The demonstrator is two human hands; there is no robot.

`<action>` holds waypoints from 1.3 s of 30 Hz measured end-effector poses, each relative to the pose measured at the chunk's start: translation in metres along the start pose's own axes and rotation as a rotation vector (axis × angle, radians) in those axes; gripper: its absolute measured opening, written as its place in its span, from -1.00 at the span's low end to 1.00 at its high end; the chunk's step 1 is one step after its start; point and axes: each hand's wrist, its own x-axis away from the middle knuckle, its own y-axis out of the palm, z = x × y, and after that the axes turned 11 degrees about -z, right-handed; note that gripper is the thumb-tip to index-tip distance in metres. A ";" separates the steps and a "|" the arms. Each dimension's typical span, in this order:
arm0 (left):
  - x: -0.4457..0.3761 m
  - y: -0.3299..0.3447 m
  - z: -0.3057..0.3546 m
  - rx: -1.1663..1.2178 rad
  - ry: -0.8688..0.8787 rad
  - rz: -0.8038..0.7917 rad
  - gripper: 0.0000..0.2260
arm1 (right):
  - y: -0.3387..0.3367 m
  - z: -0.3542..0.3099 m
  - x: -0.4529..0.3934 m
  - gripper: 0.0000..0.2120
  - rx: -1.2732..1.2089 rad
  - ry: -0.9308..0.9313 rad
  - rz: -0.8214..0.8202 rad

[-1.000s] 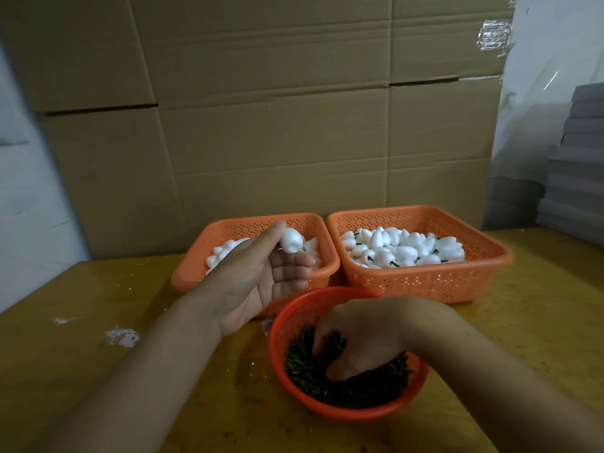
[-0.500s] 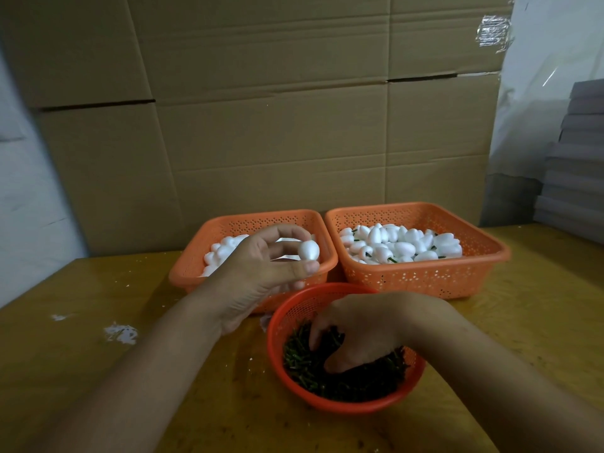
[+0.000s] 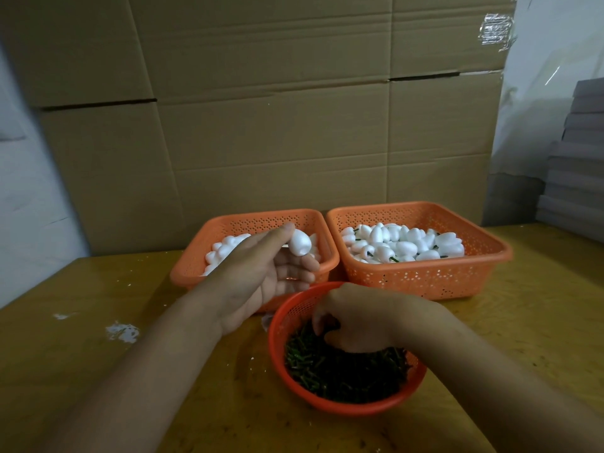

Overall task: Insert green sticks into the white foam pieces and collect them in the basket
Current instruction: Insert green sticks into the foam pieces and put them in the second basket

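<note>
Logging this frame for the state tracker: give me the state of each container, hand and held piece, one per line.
Left hand: raised, pinching one foam piece.
Held foam piece: no stick visible in it.
Right hand: down in the round basket, fingers in the sticks.
Round basket: holds loose green sticks.
Left square basket: plain foam pieces.
Right square basket: foam pieces, some with sticks.

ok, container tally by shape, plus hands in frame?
Rectangular orange baskets: 2, the left basket and the right basket
Round red bowl of green sticks: 1
Hands: 2, left hand and right hand
Total: 3 containers, 2 hands
</note>
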 end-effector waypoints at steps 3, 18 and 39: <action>-0.002 -0.005 -0.001 0.019 -0.020 0.002 -0.70 | 0.000 0.001 0.000 -0.77 -0.019 0.031 0.075; -0.005 -0.008 -0.002 0.125 -0.030 0.015 -0.81 | 0.003 0.003 -0.006 -0.78 -0.001 -0.014 0.208; 0.001 -0.004 0.002 0.196 0.037 -0.007 -0.80 | -0.037 0.005 0.025 -0.85 -1.511 -0.480 0.459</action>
